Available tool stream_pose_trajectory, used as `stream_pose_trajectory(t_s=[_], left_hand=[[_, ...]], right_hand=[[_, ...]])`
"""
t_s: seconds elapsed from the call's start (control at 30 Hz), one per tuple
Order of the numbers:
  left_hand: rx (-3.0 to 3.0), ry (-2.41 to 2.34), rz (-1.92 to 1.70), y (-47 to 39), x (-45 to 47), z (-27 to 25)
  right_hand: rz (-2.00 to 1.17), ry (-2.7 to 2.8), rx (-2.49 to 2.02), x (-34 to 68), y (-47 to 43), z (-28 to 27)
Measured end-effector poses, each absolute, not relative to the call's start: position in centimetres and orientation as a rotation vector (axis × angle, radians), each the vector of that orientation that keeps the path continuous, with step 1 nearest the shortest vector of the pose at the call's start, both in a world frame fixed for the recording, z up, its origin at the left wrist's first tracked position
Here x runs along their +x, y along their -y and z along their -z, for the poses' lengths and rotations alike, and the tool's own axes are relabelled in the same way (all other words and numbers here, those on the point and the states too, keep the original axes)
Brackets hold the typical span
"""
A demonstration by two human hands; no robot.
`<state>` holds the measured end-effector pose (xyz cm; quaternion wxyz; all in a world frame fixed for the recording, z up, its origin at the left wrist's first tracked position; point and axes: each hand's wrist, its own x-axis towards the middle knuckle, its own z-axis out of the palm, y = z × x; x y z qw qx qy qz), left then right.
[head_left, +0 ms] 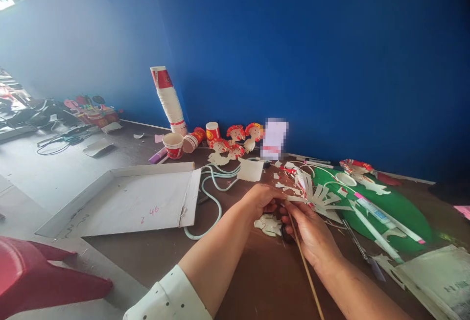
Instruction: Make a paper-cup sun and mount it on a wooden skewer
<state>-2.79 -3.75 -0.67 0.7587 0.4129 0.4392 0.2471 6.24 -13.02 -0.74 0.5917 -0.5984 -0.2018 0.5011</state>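
Observation:
My left hand (265,198) is closed, thumb and fingers pinching the end of a white strip of a cut paper cup (318,195). The cup's strips fan out to the right, with some red on them. Fingers of my right hand (307,229) are closed beside it, around a thin wooden stick (307,272) that slants down toward me. Both hands' fingertips nearly meet, and the exact contact between stick and strip is hidden. Below them lies a white paper cutout (269,225), next to a dark round thing partly covered by my right hand.
A white box lid (147,197) and looped pale cable (213,183) lie left. Stacked paper cups (171,107) and red-and-white paper figures (236,134) line the blue partition (312,56). Right are a green mat (407,212), a pink-tipped marker (389,217) and scissors (355,241). A red stool (33,276) stands lower left.

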Motion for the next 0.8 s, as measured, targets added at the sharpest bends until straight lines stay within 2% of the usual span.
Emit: stream_pose_trajectory(t_s=[0.8], left_hand=[[0.87, -0.765, -0.363, 3.0, -4.5, 0.2]], right_hand=[[-1.156, 0.481, -1.347, 6.5, 12.9, 1.1]])
